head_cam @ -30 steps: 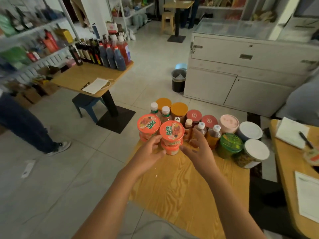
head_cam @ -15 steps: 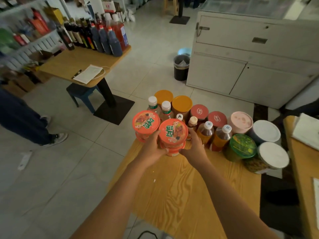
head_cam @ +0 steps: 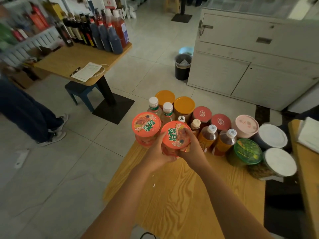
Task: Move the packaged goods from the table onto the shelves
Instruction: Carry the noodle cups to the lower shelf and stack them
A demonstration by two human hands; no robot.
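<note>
Looking down from the head camera: the left hand (head_cam: 157, 154) and right hand (head_cam: 193, 147) both clasp one orange noodle cup (head_cam: 172, 137) at the near edge of the goods on the wooden bench (head_cam: 181, 200); a second noodle cup (head_cam: 146, 125) stands just beside it; this looks like the pick-up step; next, lift it clear and carry it across the tiled floor (head_cam: 60, 169) to the blurred shelves (head_cam: 25, 42), far left.

Unreadable green characters on lid of orange cup (head_cam: 174, 138)
</note>
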